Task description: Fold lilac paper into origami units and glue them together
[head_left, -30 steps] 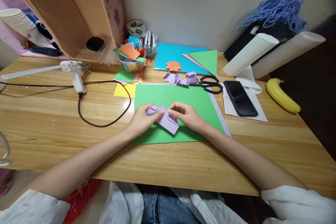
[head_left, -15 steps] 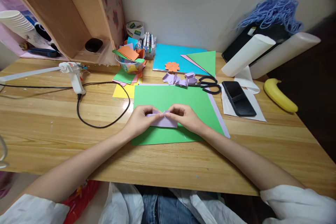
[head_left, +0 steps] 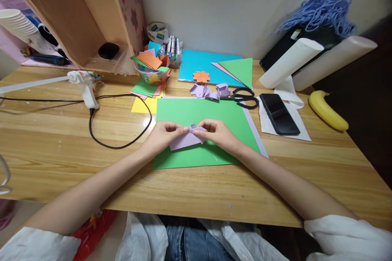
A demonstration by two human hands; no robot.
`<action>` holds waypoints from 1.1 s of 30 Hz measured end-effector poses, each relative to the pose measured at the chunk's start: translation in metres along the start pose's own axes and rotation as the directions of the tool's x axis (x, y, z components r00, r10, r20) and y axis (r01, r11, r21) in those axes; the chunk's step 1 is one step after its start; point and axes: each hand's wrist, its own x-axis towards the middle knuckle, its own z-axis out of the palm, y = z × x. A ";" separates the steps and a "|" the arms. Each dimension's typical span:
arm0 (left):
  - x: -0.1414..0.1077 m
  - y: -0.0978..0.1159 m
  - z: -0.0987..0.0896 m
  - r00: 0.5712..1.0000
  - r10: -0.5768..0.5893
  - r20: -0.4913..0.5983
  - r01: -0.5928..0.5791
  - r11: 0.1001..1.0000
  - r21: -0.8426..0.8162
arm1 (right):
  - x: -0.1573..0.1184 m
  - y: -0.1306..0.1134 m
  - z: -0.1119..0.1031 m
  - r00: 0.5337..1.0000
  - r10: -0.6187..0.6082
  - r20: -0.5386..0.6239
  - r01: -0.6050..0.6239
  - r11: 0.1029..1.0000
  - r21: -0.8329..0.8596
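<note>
A small folded sheet of light purple paper (head_left: 185, 140) is held over the green sheet (head_left: 190, 111). My left hand (head_left: 163, 136) pinches its upper left part between thumb and fingers. From the right, my right hand (head_left: 218, 133) pinches the other side, the two thumbs nearly meeting at the middle. A small folded piece sticks up between the fingertips. Beyond the hands lie curled purple paper pieces (head_left: 198, 90) beside black scissors (head_left: 246, 98). An orange paper flower (head_left: 201, 76) rests on a blue sheet (head_left: 211, 59).
On the left are a glue gun (head_left: 87, 91) with a looping black cord and a bowl of paper scraps (head_left: 153, 75). A phone (head_left: 279, 114), white rolls (head_left: 292, 63) and a banana (head_left: 327, 110) are on the right. A cardboard box (head_left: 79, 16) stands at the back left.
The purple paper has tilted in my fingers, its lower left corner now showing further out and a small folded piece standing up at the top. Both hands keep their pinch.
</note>
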 end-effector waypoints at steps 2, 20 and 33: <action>0.000 0.001 -0.001 0.999 -0.007 0.046 0.007 1.000 0.004 | -0.001 -0.001 0.001 1.000 -0.019 -0.015 0.018 1.000 -0.017; -0.003 0.000 0.003 0.997 -0.012 0.071 0.017 0.998 -0.063 | -0.002 -0.005 0.003 0.994 -0.043 -0.100 0.023 0.981 -0.194; -0.003 0.000 0.003 0.991 -0.012 0.132 0.023 0.996 -0.083 | -0.001 0.000 0.001 0.995 -0.050 -0.084 0.037 0.987 -0.158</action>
